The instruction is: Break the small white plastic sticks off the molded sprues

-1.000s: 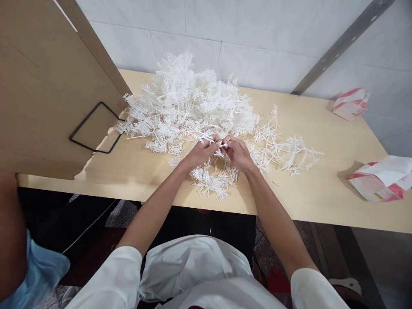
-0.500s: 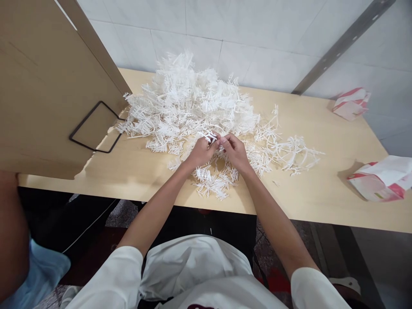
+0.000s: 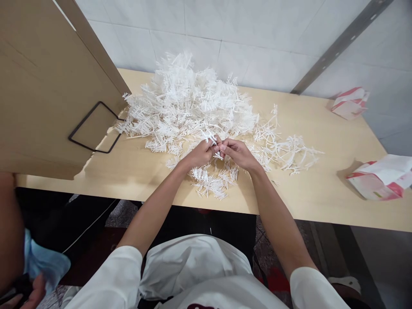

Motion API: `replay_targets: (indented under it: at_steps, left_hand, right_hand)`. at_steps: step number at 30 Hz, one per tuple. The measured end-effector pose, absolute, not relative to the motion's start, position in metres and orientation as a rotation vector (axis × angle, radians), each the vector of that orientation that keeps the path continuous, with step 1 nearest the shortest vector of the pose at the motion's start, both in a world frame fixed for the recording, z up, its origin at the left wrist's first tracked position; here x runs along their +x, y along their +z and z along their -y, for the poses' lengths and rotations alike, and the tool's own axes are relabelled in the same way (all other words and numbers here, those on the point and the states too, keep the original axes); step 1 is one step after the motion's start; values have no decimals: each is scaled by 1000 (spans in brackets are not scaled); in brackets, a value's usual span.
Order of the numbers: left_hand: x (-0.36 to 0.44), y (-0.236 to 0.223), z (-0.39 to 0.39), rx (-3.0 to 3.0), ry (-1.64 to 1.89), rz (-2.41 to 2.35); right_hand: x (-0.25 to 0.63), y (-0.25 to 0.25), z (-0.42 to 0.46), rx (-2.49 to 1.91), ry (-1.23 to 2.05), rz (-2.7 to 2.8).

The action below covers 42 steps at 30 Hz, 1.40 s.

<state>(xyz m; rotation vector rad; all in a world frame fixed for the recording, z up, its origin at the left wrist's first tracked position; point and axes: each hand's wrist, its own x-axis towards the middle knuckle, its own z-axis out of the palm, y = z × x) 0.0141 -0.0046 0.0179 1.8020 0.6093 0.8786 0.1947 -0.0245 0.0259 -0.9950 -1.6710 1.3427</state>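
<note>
A large pile of white, branching plastic-looking pieces (image 3: 189, 98) covers the middle of the table. At its near edge my left hand (image 3: 203, 151) is closed on a white branched piece (image 3: 210, 138), whose forked tips stick out above the fingers. My right hand (image 3: 236, 152) meets it fingertip to fingertip, thumb and fingers pinched together; what it grips is too small to make out. Below both hands lies a small cluster of short white pieces (image 3: 210, 182). To the right, bare white branched stems (image 3: 291, 152) lie in a loose tangle.
A brown board (image 3: 48, 94) with a black wire bracket (image 3: 95, 128) stands on the table's left. Two red-and-white paper packets (image 3: 380, 178) are at the right. A metal upright (image 3: 341, 47) runs along the tiled wall. Another person's hand (image 3: 35, 292) shows at lower left.
My right hand has turned and shifted slightly right and down, its wrist lower. My left hand has dipped a little, still on the piece. Another person's hand has come into view at lower left.
</note>
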Motion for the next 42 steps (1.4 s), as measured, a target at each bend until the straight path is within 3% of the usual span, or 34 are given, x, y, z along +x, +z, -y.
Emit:
replay_targets:
  at_steps: [15, 27, 32, 42]
  left_hand:
    - [19, 12, 4, 1785, 1100, -831]
    - [18, 6, 2, 2168, 780, -1058]
    - [19, 6, 3, 2160, 763, -996]
    - [15, 11, 4, 1952, 1133, -1010]
  right_hand:
    - [183, 16, 20, -1098, 1114, 1602]
    - [192, 12, 18, -1254, 801, 1842]
    - [191, 15, 21, -1201, 843, 1785]
    - [184, 11, 24, -1285, 592, 1881]
